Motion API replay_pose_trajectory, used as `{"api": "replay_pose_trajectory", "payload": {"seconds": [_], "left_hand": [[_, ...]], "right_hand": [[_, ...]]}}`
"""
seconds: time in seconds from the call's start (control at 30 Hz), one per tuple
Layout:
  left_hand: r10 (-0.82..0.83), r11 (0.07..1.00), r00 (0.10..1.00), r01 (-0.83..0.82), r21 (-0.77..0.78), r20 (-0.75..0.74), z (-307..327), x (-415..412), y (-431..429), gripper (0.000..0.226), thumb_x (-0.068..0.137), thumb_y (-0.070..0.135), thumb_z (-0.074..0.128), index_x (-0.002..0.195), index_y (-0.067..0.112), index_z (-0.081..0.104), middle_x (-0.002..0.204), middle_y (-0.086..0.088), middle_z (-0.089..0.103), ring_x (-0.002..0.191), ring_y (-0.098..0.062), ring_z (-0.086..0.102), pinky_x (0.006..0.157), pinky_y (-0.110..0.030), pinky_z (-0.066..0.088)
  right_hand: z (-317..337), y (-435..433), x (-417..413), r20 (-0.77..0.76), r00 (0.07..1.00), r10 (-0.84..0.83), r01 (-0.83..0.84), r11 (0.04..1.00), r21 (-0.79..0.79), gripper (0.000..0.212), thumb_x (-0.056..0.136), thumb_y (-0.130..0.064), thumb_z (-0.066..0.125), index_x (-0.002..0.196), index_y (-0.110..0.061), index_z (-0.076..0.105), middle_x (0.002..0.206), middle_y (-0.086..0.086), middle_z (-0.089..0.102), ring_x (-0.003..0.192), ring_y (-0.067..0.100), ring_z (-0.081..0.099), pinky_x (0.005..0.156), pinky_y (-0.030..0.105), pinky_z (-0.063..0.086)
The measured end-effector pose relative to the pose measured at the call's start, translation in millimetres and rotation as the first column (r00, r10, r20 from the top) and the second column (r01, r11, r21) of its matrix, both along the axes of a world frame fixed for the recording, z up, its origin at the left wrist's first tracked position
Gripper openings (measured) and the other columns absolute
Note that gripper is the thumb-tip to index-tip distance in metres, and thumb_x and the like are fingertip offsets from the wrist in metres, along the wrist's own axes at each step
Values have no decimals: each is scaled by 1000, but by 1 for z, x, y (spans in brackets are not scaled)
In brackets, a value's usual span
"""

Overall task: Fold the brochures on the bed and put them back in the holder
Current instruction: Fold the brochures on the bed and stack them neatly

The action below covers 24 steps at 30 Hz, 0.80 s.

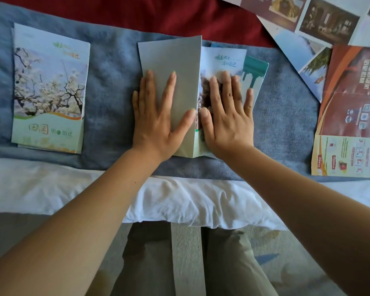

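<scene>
Your left hand (158, 116) lies open, flat on the brochure's grey panel (169, 60); your right hand (226, 116), open, pins the printed panel (222, 58). Align edges first. Then sweep along the crease.

1. Lower half of the grey panel (171, 67) is covered by the left hand (158, 116).
2. Printed panel (220, 60) is largely hidden under the right hand (229, 116); its text is too blurred to be read.
3. Teal brochure (256, 69) is mostly tucked beneath the printed panel, only an edge strip seen.
4. Unfolded red brochure (350, 103) is cut off by the right edge.
5. Photo sheets (320, 22) are cropped by the top edge.
6. Sheets under the blossom brochure (49, 88) are barely seen; their number cannot be told.
</scene>
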<state>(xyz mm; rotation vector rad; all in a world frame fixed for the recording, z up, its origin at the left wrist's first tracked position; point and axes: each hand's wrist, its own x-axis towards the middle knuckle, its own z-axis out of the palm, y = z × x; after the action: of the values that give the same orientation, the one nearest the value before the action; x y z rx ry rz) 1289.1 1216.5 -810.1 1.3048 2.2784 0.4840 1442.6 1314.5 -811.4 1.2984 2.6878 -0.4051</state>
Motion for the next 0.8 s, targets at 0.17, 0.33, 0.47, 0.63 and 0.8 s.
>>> {"api": "replay_pose_trajectory", "payload": {"seconds": [0.17, 0.33, 0.47, 0.63, 0.8], "left_hand": [[53, 998, 976, -47, -32, 210, 24, -4, 9, 101, 83, 83, 36, 162, 28, 8, 168, -20, -1, 156, -31, -2, 125, -53, -3], [114, 992, 829, -126, -17, 548, 47, -19, 13, 89, 87, 64, 48, 162, 29, 13, 169, -8, 10, 157, -19, 6, 126, -49, 11], [-62, 981, 783, -68, 184, 619, 68, -27, 12, 61, 100, 29, 47, 157, 18, 30, 159, 2, 38, 146, -6, 35, 120, -37, 33], [-79, 952, 752, -139, 274, 655, 78, -28, 10, 49, 107, 14, 38, 156, 13, 35, 149, -4, 53, 129, 3, 51, 108, -18, 39], [39, 948, 786, -225, 226, 617, 62, -28, 0, 49, 108, 11, 37, 157, 9, 31, 154, -3, 48, 139, -6, 46, 115, -22, 38]], "right_hand": [[10, -7, -22, -60, 997, 46, -52, 993, -104, 70, 101, -51, 4, 165, -25, 4, 173, 10, 6, 160, 27, 0, 126, 51, -7], [24, -10, -33, -153, 986, 63, -83, 988, -127, 68, 103, -54, -1, 165, -25, -1, 173, 8, 5, 160, 27, -2, 127, 50, -7], [32, -14, -42, -211, 970, 124, -146, 985, -90, 70, 106, -54, 0, 165, -16, 1, 173, 11, 4, 160, 28, -3, 127, 56, 2], [43, -14, -48, -289, 951, 110, -138, 988, -75, 72, 107, -55, 4, 165, -11, 6, 173, 10, 6, 160, 27, 0, 128, 52, 2], [40, -16, -53, -268, 956, 118, -142, 987, -70, 66, 109, -51, 13, 165, -18, 8, 173, 6, 5, 160, 23, -1, 129, 51, 3]]}}
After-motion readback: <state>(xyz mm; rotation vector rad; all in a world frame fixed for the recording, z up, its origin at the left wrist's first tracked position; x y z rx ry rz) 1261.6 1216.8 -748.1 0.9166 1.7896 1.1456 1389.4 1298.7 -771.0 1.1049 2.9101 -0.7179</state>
